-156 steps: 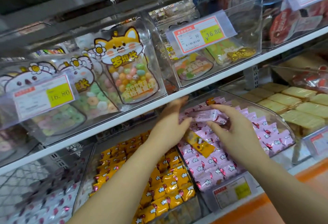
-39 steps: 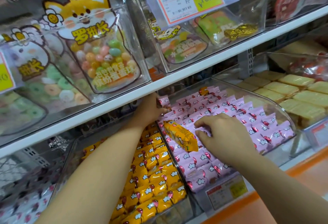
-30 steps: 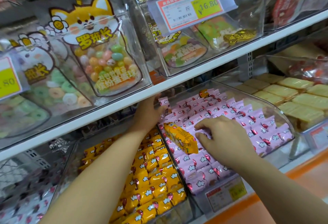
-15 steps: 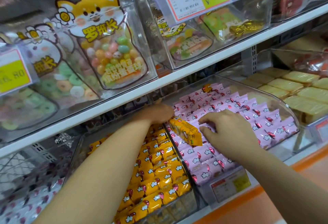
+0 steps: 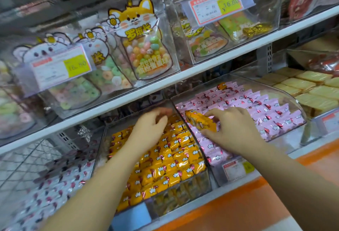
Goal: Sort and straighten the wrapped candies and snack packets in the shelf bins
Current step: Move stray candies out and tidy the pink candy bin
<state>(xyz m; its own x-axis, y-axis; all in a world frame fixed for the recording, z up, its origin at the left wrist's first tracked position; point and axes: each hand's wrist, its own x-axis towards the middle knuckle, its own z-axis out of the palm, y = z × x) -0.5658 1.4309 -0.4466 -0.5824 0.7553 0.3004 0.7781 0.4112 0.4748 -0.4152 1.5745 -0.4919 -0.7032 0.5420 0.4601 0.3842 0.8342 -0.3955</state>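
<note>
Head view: a stray yellow packet lies tilted on the pink candies, its right end pinched between forefinger and thumb of the right hand. Left of those fingers, past the clear divider, the left hand hangs over the yellow candies. Its fingertips are curled and blurred, so a grasp cannot be told. Above both hands' fingers runs the white shelf edge.

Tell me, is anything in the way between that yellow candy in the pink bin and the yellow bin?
Yes: the clear wall between the bins separates the yellow packet, pinched by the right hand, from the yellow bin, so it likely must go over. The left hand hangs above that bin's back rows.
</note>
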